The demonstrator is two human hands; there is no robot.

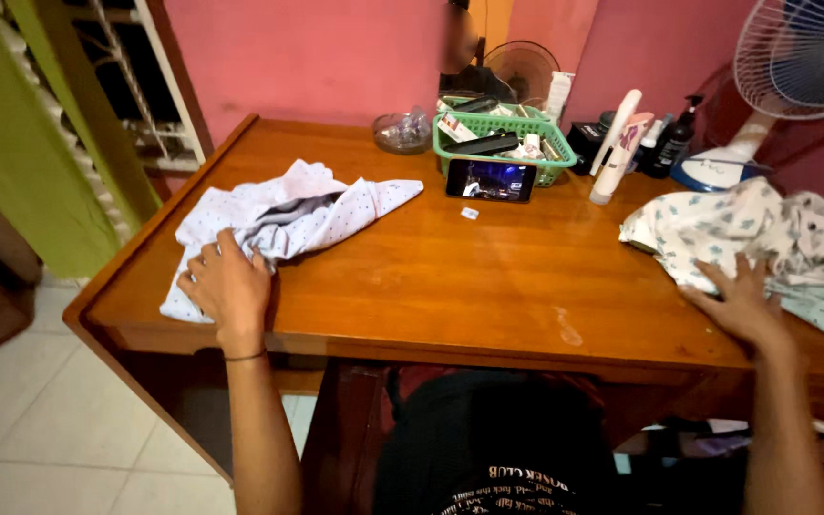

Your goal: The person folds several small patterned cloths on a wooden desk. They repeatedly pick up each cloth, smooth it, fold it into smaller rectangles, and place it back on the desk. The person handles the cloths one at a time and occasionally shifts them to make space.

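Observation:
My left hand [229, 284] rests on a crumpled white dotted garment [312, 212] at the left side of the wooden table [469, 277], fingers curled into its fabric. On the right, my right hand [742, 300] lies flat with fingers spread on the edge of a pale floral-print garment [736, 224]. That garment is heaped at the table's right end. Bare wood lies between the two garments.
At the back stand a green basket [498, 129] of small items, a phone [490, 179] propped against it with a lit screen, a glass dish [402, 132], several bottles [622, 143], and a white fan [793, 67]. A green curtain [21, 133] hangs at left.

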